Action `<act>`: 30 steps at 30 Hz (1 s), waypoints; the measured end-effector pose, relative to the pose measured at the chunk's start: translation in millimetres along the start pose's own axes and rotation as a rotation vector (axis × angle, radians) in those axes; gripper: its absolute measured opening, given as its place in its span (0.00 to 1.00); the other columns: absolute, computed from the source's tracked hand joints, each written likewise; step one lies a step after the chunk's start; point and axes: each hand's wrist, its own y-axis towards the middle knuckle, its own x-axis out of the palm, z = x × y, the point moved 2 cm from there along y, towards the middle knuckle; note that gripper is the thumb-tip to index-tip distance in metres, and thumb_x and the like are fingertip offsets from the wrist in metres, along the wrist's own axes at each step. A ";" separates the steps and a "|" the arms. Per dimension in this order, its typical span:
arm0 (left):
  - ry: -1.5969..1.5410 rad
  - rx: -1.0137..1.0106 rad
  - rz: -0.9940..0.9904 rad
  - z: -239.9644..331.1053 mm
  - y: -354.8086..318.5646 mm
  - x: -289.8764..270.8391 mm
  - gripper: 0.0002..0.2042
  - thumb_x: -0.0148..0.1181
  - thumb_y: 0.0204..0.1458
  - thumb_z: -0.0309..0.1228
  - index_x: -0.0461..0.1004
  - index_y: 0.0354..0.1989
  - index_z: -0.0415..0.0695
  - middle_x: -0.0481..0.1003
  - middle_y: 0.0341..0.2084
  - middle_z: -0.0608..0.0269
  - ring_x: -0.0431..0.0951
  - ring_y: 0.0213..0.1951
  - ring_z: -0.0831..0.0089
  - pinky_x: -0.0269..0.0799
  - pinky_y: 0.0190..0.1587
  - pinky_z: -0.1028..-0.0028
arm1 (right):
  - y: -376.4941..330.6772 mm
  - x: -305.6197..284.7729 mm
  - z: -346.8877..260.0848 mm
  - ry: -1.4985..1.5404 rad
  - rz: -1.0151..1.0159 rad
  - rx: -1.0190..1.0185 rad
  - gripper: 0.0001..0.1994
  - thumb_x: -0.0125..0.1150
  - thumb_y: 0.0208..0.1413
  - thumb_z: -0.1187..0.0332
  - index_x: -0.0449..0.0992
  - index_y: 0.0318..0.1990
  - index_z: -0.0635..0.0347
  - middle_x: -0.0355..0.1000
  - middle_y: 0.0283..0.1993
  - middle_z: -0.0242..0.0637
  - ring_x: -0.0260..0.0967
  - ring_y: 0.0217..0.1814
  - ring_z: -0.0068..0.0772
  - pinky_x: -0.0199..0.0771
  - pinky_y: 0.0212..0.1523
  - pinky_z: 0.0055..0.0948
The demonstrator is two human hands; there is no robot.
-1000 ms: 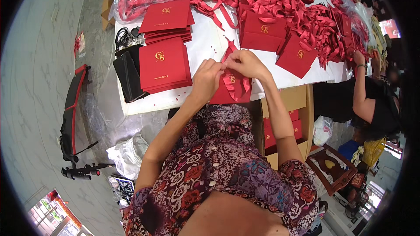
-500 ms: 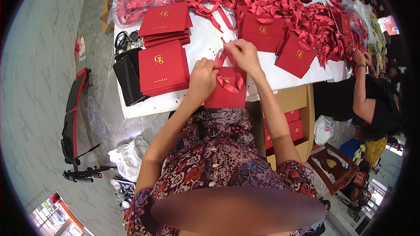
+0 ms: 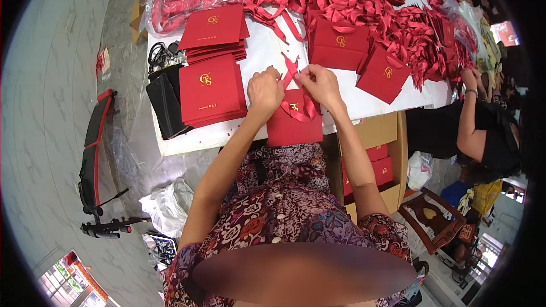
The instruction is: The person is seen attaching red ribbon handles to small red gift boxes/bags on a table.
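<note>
A small red paper bag (image 3: 294, 131) with a gold emblem lies at the table's front edge, partly overhanging it toward me. From its upper part a red ribbon (image 3: 301, 116) loops down over the front, and its two ends cross above the bag. My left hand (image 3: 265, 92) is closed on the ribbon's left side, fingers curled. On the other side my right hand (image 3: 319, 85) pinches the ribbon between thumb and fingers. The crossed ribbon tips point away from me, free of both hands.
Left, red bags are stacked in two piles (image 3: 211, 91), beside a black pouch (image 3: 163, 105). A heap of red ribbons (image 3: 375, 17) covers the far side. More red bags (image 3: 384, 74) lie right. Below the edge stands a cardboard box (image 3: 401, 159) holding red bags. A co-worker (image 3: 483, 131) works far right.
My right hand has come down and nearer to me, from above the ribbon to its right side. The ribbon ends now show crossed above the bag. My left hand has shifted only slightly.
</note>
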 end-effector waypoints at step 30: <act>-0.726 0.041 -0.229 19.5 -47.4 -42.6 0.27 0.68 0.51 0.31 0.63 0.57 0.38 0.80 0.39 0.46 0.82 0.42 0.54 0.76 0.43 0.65 | 26.8 -28.4 -7.7 0.455 0.399 -0.065 0.10 0.64 0.59 0.66 0.80 0.35 0.66 0.72 0.25 0.22 0.62 0.27 0.09 0.61 0.27 0.17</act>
